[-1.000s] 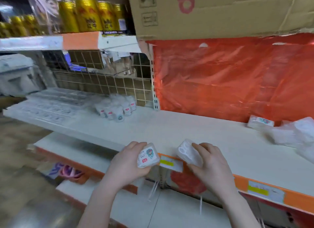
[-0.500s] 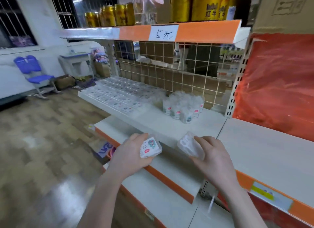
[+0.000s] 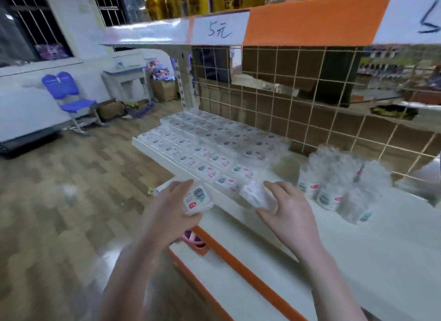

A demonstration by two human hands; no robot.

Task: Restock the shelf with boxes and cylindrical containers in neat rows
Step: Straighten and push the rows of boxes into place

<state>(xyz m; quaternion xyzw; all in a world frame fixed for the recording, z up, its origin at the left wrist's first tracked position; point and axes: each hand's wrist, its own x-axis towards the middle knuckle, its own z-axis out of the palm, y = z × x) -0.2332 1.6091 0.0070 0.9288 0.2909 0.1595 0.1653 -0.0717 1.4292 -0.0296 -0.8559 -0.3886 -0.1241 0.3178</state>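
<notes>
My left hand [image 3: 173, 210] holds a small clear box [image 3: 197, 198] with a printed label, label side up, just before the shelf's front edge. My right hand [image 3: 287, 207] grips a second clear box [image 3: 254, 194], turned so its plain side shows. Both hover over the front of the white shelf [image 3: 372, 239]. Flat boxes lie in neat rows [image 3: 210, 144] on the shelf's left part. A cluster of small cylindrical containers [image 3: 338, 184] stands to the right of my right hand.
A wire grid back panel [image 3: 298, 101] closes the shelf behind. Above hangs an orange and white shelf edge [image 3: 307, 22] with a price tag, gold cans on top. A lower shelf [image 3: 241, 273] juts out below. A blue chair [image 3: 69, 98] stands far left on the wooden floor.
The view has swung left along the shelf, from the red plastic section to the rows of boxes. Both hands kept their boxes and now sit closer to the rows and the containers.
</notes>
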